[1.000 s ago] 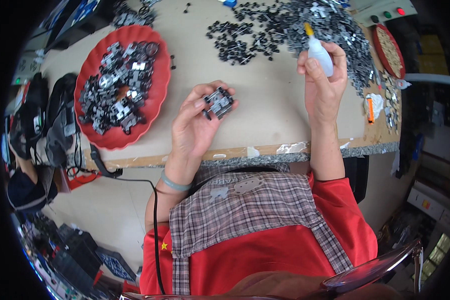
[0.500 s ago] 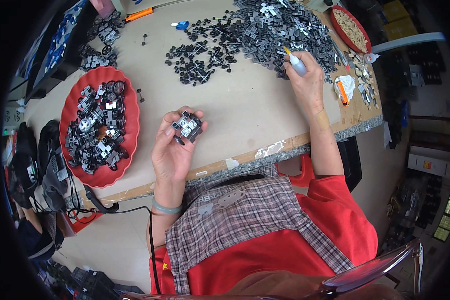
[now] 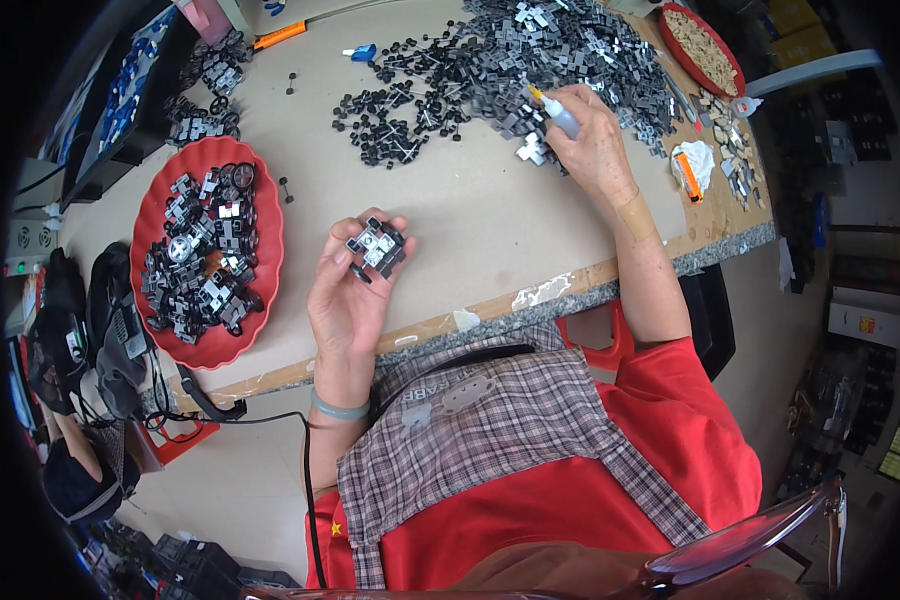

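My left hand (image 3: 342, 305) holds a small black and silver toy car chassis (image 3: 377, 248) with black wheels, low over the near part of the table. My right hand (image 3: 592, 150) is closed round a small squeeze bottle (image 3: 562, 118) with a yellow tip pointing up and left. It is at the near edge of a large heap of grey and black plastic pieces (image 3: 595, 65). Several pieces by its fingers, some silver (image 3: 533, 150), look smeared by motion. Left of that heap lies a spread of black wheels on thin axles (image 3: 400, 110).
A red scalloped bowl (image 3: 150, 235) at the left holds several wheeled pieces. Another red bowl (image 3: 738, 80) of tan bits stands far right. An orange tool (image 3: 690, 178) lies on crumpled white material. A blue-capped item (image 3: 362, 53) and an orange cutter (image 3: 280, 36) lie at the back.
My right hand, with the bottle, has moved left and slightly nearer, and pieces at the heap's near edge have shifted toward me. The left hand still holds the chassis.
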{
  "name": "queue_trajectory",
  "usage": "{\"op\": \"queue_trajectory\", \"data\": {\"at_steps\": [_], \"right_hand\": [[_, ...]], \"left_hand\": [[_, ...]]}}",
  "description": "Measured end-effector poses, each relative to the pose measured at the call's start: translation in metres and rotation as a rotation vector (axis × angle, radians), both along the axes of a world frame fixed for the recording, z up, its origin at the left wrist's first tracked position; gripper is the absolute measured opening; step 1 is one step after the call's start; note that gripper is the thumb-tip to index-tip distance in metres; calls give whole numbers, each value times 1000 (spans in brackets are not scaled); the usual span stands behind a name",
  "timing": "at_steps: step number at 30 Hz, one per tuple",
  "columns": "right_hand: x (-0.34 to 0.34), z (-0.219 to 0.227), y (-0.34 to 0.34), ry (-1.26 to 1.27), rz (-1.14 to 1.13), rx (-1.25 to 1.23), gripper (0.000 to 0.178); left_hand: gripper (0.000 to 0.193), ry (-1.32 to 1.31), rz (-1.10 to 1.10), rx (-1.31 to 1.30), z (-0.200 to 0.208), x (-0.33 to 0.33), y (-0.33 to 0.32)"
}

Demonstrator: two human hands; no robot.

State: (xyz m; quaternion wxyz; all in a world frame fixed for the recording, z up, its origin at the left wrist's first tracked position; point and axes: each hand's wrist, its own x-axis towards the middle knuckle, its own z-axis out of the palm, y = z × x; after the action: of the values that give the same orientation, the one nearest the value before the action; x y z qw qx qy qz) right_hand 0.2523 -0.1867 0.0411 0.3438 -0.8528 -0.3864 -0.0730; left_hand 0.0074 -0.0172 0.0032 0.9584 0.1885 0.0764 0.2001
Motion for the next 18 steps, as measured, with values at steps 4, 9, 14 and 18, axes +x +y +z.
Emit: {"op": "queue_trajectory", "data": {"at_steps": [4,9,14,18], "right_hand": [[-2,-1,-5,269,74,88,26],[-12,4,-24,333,30,125,17],[-39,-3,-18,53,190,52,18],[-52,-3,-9,-34,193,-14,22]], "left_hand": [[21,13,-2,18,1,2,1],[20,17,11,29,0,1,1],[19,12,6,52,-1,1,0],[23,-31,-18,18,-3,0,-1]]}}
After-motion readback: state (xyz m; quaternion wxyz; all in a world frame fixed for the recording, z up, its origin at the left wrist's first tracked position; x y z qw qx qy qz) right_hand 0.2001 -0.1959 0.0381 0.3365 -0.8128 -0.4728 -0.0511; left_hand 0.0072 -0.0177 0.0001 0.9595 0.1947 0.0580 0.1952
